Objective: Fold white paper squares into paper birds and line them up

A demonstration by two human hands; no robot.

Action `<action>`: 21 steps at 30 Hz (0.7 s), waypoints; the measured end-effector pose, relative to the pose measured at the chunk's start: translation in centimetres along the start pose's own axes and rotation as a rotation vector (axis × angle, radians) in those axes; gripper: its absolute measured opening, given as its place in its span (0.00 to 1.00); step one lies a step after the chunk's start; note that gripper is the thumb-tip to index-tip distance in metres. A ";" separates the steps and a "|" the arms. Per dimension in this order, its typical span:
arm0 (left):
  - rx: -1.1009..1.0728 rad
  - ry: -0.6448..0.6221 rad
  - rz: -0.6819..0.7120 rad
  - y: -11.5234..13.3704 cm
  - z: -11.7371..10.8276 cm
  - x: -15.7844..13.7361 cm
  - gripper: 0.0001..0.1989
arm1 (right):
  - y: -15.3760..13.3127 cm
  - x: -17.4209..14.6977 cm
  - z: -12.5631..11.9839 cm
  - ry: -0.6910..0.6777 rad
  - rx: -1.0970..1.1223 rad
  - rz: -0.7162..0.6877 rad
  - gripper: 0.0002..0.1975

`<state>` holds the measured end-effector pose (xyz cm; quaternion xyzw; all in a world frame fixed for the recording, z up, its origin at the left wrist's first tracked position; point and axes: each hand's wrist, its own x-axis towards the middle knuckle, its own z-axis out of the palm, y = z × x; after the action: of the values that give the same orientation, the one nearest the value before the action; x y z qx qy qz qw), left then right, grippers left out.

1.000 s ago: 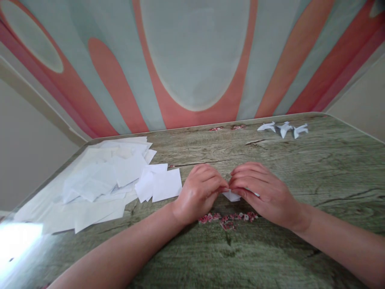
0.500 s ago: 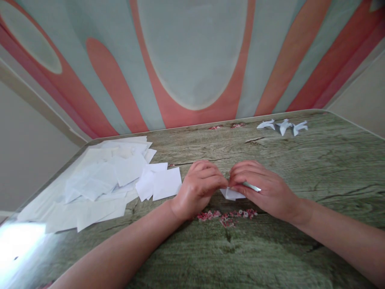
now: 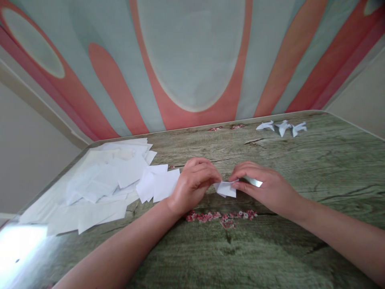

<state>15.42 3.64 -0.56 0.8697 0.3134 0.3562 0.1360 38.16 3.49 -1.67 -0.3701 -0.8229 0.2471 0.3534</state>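
A small folded piece of white paper (image 3: 227,188) is held between my two hands, just above the middle of the table. My left hand (image 3: 198,178) is closed, its fingertips at the paper's left edge. On the other side, my right hand (image 3: 255,180) pinches the paper's upper right corner between thumb and fingers. A pale, shiny piece (image 3: 254,182) shows inside the curve of my right hand; I cannot tell what it is. Two or more white paper squares (image 3: 166,184) lie just left of my left wrist.
A wide, overlapping pile of white paper sheets (image 3: 99,178) covers the table's left side. Three folded white paper figures (image 3: 282,127) stand at the back right. The wood-patterned table (image 3: 315,160) meets a patterned red and grey-blue wall covering (image 3: 192,60) at its far edge.
My right hand has opened a little around the paper, so more of it shows. The folded paper and my left hand have shifted slightly left.
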 end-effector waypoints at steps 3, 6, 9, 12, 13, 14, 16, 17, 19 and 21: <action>0.078 -0.013 -0.009 0.6 -0.4 0.1 0.03 | -0.3 0.0 0.0 0.003 0.011 0.064 0.04; 0.185 -0.006 -0.014 1.6 -0.2 0.0 0.04 | -0.7 -0.1 0.3 0.023 -0.001 0.036 0.04; 0.259 0.001 0.003 2.2 0.2 -0.1 0.02 | -0.9 -0.2 0.6 0.043 -0.016 -0.012 0.03; 0.280 0.001 0.028 2.2 0.5 -0.2 0.03 | -0.9 -0.4 0.8 0.058 -0.029 -0.020 0.03; 0.283 0.000 0.036 2.1 0.5 -0.2 0.03 | -0.9 -0.4 0.8 0.062 -0.030 -0.016 0.03; 0.286 -0.002 0.043 2.1 0.5 -0.2 0.03 | -0.9 -0.4 0.9 0.065 -0.031 -0.011 0.03; 0.291 -0.006 0.058 2.1 0.5 -0.2 0.04 | -0.9 -0.4 0.9 0.067 -0.035 0.004 0.02; 0.294 -0.010 0.065 2.1 0.5 -0.2 0.04 | -0.9 -0.4 0.9 0.068 -0.037 0.013 0.02; 0.301 -0.014 0.077 2.1 0.5 -0.2 0.03 | -0.9 -0.4 0.9 0.071 -0.043 0.032 0.03; 0.310 -0.016 0.081 2.1 0.5 -0.2 0.03 | -1.0 -0.4 0.8 0.076 -0.047 0.051 0.04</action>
<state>16.58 1.87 -0.04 0.8949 0.3283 0.3019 -0.0118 37.27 2.50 -1.71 -0.4083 -0.8047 0.2223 0.3692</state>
